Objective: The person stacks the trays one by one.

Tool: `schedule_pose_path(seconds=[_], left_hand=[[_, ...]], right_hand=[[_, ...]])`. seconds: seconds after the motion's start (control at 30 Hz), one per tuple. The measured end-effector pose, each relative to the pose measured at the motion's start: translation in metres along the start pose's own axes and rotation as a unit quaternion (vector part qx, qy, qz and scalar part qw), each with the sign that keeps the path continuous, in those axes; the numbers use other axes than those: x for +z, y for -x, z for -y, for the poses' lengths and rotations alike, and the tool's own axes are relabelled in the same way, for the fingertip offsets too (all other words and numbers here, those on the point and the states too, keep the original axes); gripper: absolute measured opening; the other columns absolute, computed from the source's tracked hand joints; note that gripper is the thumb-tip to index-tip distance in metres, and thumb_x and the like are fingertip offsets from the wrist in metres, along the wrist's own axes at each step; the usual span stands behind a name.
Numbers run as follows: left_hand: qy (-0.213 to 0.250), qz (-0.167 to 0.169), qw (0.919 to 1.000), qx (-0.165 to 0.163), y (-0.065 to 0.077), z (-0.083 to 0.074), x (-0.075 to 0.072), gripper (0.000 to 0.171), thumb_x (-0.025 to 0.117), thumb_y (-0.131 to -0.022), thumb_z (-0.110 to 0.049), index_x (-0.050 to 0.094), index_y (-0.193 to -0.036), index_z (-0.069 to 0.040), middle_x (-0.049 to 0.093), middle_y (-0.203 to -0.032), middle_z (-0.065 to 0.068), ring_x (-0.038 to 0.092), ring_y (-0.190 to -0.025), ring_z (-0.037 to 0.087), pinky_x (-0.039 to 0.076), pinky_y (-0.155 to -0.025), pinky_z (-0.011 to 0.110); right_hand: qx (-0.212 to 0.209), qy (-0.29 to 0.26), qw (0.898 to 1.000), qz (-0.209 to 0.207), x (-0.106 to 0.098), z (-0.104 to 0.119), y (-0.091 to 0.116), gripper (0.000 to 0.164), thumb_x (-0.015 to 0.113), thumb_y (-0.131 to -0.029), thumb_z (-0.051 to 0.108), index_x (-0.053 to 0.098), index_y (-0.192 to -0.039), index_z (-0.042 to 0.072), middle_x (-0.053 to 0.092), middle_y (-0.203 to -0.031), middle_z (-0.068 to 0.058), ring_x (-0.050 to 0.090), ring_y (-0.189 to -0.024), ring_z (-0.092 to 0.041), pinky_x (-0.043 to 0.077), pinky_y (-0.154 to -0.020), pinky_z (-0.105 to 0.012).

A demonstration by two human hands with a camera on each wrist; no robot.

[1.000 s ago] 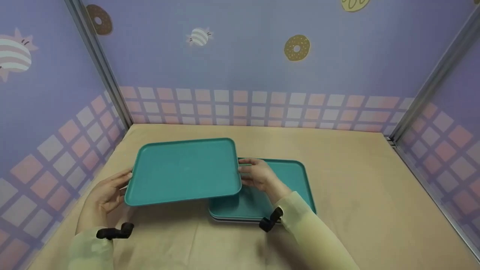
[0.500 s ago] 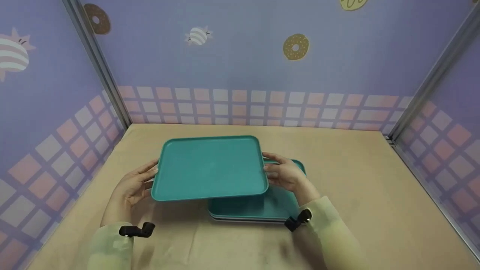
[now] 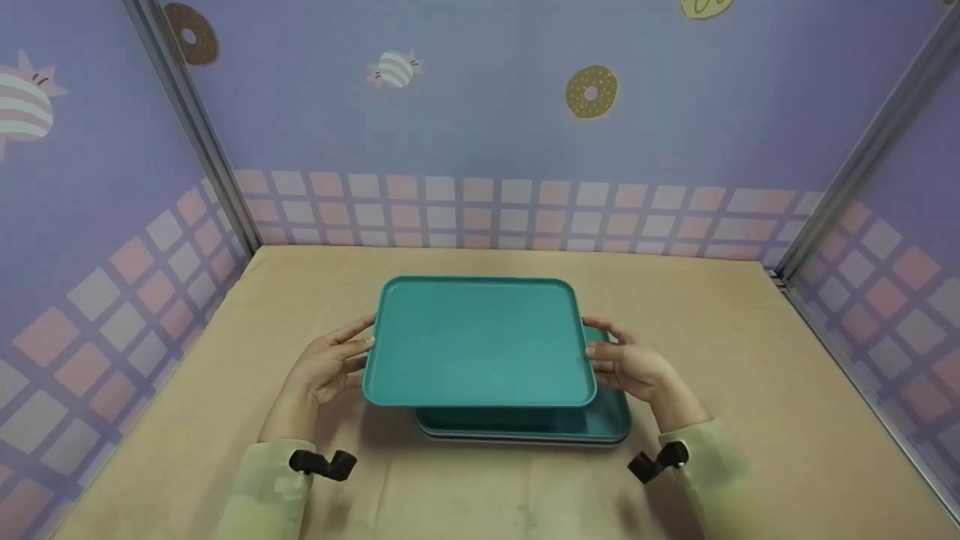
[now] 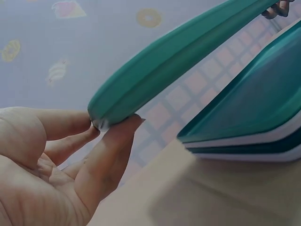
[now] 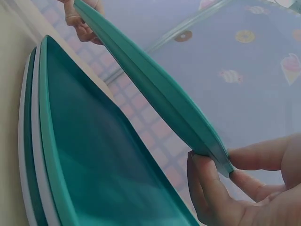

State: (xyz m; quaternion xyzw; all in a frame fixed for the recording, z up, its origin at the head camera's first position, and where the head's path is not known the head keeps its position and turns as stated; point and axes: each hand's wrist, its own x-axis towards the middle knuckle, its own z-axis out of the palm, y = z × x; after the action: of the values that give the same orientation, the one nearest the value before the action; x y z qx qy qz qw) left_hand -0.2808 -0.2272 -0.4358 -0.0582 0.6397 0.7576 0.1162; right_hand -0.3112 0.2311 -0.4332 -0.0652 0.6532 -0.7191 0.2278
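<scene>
A teal rectangular tray (image 3: 480, 341) is held up between both hands, above a stack of trays (image 3: 525, 431). The left hand (image 3: 328, 367) pinches its left short edge, thumb on the rim and fingers beneath. At the opposite short edge, the right hand (image 3: 634, 364) pinches the rim the same way. In both wrist views a gap shows between the held tray (image 4: 155, 66) and the stack (image 5: 108, 155). The stack lies on the table, teal on top, with white and dark teal layers alternating below. Most of its top is hidden in the head view by the held tray.
A beige cloth covers the table (image 3: 712, 337). Purple walls with pink and white checks stand at the back (image 3: 480, 112) and both sides, joined by metal corner posts (image 3: 199, 127). Black camera mounts (image 3: 322, 463) sit on both wrists.
Both hands have carried the held tray to the right, from left of the stack to over it. The tray has turned from slightly tilted to nearly level in the head view.
</scene>
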Motion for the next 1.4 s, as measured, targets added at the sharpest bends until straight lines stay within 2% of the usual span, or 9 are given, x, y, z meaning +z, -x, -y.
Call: schedule_pose_path(seconds=[0.33, 0.47, 0.63, 0.87, 1.13, 1.4], left_hand=[[-0.008, 0.006, 0.9999, -0.003, -0.012, 0.008, 0.032, 0.057, 0.063, -0.103, -0.014, 0.044, -0.157, -0.016, 0.074, -0.104, 0.0, 0.076, -0.089, 0.015, 0.065, -0.073, 0.035], [-0.013, -0.003, 0.9999, -0.006, -0.015, 0.012, 0.041, 0.055, 0.063, -0.103, -0.013, 0.048, -0.155, -0.016, 0.073, -0.105, 0.003, 0.076, -0.088, 0.016, 0.065, -0.072, 0.034], [-0.048, -0.023, 0.9986, 0.003, -0.018, 0.018, 0.05, 0.052, 0.064, -0.102, -0.012, 0.051, -0.153, -0.015, 0.069, -0.113, 0.008, 0.075, -0.091, 0.017, 0.065, -0.075, 0.035], [-0.132, -0.072, 0.9883, 0.022, -0.02, 0.027, 0.059, 0.047, 0.064, -0.101, -0.009, 0.057, -0.148, -0.013, 0.07, -0.116, 0.012, 0.072, -0.088, 0.014, 0.062, -0.075, 0.028], [-0.156, -0.067, 0.984, 0.054, -0.022, 0.032, 0.067, 0.046, 0.061, -0.1, 0.0, 0.056, -0.145, 0.0, 0.062, -0.108, 0.012, 0.069, -0.079, 0.012, 0.062, -0.074, 0.03], [-0.209, -0.089, 0.9717, 0.063, -0.024, 0.041, 0.069, 0.044, 0.062, -0.098, 0.003, 0.06, -0.141, 0.002, 0.063, -0.105, 0.013, 0.062, -0.079, 0.013, 0.061, -0.072, 0.029]], right_hand=[[0.002, 0.024, 0.999, -0.031, -0.029, -0.004, 0.019, 0.071, 0.061, -0.102, 0.008, 0.022, -0.161, 0.011, 0.068, -0.109, 0.001, 0.073, -0.088, -0.01, 0.061, -0.081, -0.028], [0.004, 0.031, 0.999, -0.035, -0.037, -0.007, 0.024, 0.073, 0.063, -0.101, 0.007, 0.022, -0.161, 0.01, 0.069, -0.112, 0.0, 0.074, -0.091, -0.011, 0.062, -0.084, -0.029], [0.003, 0.039, 0.998, -0.04, -0.044, -0.009, 0.027, 0.073, 0.063, -0.101, 0.007, 0.023, -0.161, 0.011, 0.07, -0.114, 0.0, 0.075, -0.092, -0.012, 0.062, -0.084, -0.03], [0.016, 0.07, 0.995, -0.062, -0.046, -0.012, 0.028, 0.068, 0.061, -0.101, 0.007, 0.028, -0.16, 0.011, 0.069, -0.114, -0.002, 0.074, -0.094, -0.012, 0.061, -0.086, -0.031], [0.023, 0.112, 0.989, -0.095, -0.045, -0.013, 0.03, 0.065, 0.059, -0.102, 0.006, 0.031, -0.161, 0.01, 0.066, -0.113, -0.006, 0.071, -0.093, -0.013, 0.061, -0.085, -0.03], [0.027, 0.166, 0.979, -0.111, -0.041, -0.018, 0.026, 0.065, 0.057, -0.1, 0.002, 0.032, -0.16, 0.007, 0.06, -0.124, -0.017, 0.066, -0.098, -0.017, 0.059, -0.086, -0.032]])
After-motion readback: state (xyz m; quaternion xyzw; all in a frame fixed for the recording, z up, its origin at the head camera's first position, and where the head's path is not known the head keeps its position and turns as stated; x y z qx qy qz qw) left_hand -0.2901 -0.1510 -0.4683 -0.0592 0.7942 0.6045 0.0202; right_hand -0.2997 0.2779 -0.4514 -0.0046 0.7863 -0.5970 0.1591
